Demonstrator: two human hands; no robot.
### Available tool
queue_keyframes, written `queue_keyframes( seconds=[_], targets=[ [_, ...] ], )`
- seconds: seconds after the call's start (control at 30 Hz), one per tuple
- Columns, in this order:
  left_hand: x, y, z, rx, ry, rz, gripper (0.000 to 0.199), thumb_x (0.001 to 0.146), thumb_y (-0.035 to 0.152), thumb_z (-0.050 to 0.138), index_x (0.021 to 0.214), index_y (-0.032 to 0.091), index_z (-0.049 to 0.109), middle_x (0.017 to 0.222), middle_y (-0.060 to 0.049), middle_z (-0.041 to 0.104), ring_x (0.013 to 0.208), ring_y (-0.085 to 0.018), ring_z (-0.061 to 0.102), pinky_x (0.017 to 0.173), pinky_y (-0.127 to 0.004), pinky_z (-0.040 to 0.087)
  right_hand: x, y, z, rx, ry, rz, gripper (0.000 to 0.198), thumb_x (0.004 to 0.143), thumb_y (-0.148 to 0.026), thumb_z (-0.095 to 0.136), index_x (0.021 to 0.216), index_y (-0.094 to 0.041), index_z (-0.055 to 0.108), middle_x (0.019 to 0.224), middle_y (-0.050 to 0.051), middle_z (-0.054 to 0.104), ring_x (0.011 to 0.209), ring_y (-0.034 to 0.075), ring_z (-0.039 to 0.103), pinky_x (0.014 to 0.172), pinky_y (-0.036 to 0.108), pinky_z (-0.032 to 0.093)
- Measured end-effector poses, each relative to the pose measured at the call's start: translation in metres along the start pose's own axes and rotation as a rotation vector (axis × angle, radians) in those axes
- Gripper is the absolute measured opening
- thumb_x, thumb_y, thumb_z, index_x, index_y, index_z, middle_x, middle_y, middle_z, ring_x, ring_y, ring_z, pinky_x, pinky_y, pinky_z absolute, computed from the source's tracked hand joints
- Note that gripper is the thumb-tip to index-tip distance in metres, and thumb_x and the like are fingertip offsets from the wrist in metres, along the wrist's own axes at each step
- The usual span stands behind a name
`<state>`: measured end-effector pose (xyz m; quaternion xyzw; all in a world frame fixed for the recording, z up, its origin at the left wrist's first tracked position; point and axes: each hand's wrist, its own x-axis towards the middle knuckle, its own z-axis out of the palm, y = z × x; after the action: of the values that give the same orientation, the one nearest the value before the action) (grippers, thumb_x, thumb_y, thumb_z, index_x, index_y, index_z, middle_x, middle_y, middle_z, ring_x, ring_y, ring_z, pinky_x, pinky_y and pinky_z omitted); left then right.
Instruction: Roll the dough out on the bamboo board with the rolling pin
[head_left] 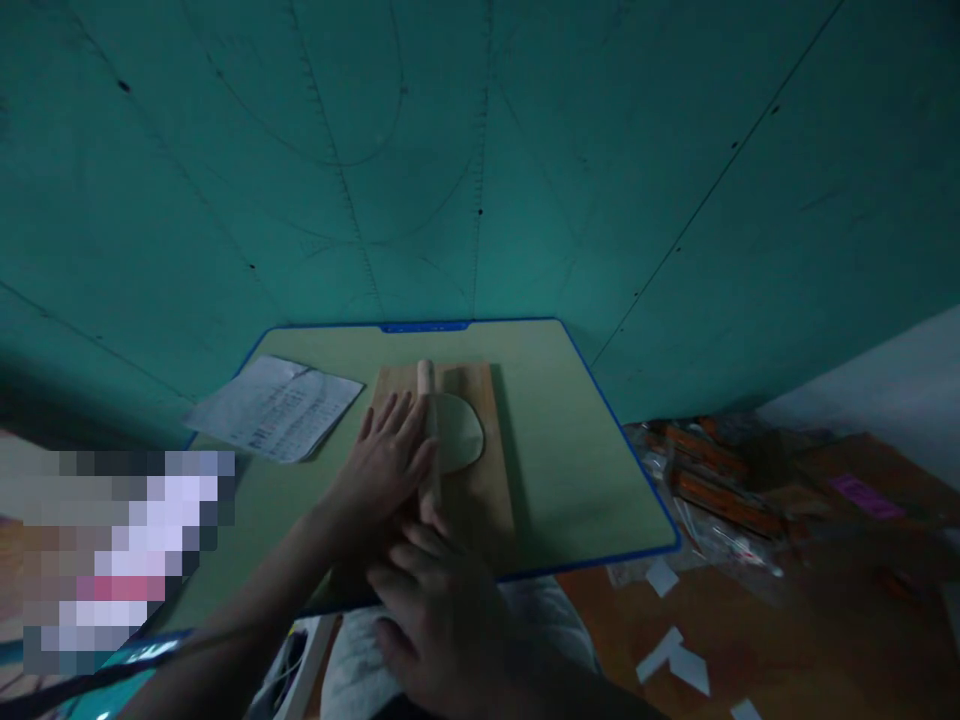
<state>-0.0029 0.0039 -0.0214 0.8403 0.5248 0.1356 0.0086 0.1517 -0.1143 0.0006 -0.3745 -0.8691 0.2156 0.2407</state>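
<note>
A pale wooden rolling pin (426,378) lies lengthwise on a wooden board (480,520), pointing away from me. Under and beside it is a thin, rounded sheet of dough (461,435), mostly showing to the right of the pin. My left hand (386,455) rests palm down left of the pin, fingers stretched out and the thumb across the pin; it hides that side of the dough. At the pin's near end is my right hand (439,600), dim and a little blurred, its fingers apart and loosely bent. The fingertips seem close to or touching the pin's end.
The board sits on a pale tabletop (570,450) with a blue rim. A printed paper sheet (277,405) lies at the left. Beyond stands a green wall (420,200). Plastic-wrapped orange items (720,490) and white paper scraps (686,665) lie on the floor at right.
</note>
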Motion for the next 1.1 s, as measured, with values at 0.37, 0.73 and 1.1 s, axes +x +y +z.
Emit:
queue_keyframes(
  seconds=[0.37,0.73,1.1],
  targets=[
    [0.048,0.122,0.020,0.063,-0.114,0.019,0.056,0.092,0.025,0.045,0.143,0.000,0.049,0.157,-0.027,0.035,0.149,-0.038,0.027,0.118,-0.050,0.031,-0.043,0.107,-0.086,0.086,0.390,0.329,0.029,0.099,-0.037,0.047,0.108,-0.024,0.071,0.116,0.009,0.074,0.111,0.024,0.068,0.096,0.040,0.056],
    [-0.049,0.092,0.023,-0.170,0.003,0.097,0.089,0.077,-0.002,0.039,0.160,0.016,0.013,0.156,-0.020,0.040,0.149,-0.031,0.027,0.112,-0.051,0.044,0.018,0.144,-0.052,-0.130,0.164,0.187,0.045,0.101,-0.036,0.040,0.142,-0.023,0.056,0.160,0.012,0.037,0.149,0.026,0.030,0.117,0.051,0.036],
    [-0.095,0.102,0.016,-0.276,0.097,0.137,0.074,0.075,-0.005,0.040,0.147,0.016,0.046,0.160,-0.012,0.034,0.152,-0.027,0.015,0.112,-0.048,0.047,0.069,0.157,-0.041,-0.180,0.109,0.159,0.044,0.102,-0.035,0.039,0.138,-0.017,0.058,0.154,0.016,0.043,0.144,0.026,0.040,0.115,0.048,0.039]
  ],
)
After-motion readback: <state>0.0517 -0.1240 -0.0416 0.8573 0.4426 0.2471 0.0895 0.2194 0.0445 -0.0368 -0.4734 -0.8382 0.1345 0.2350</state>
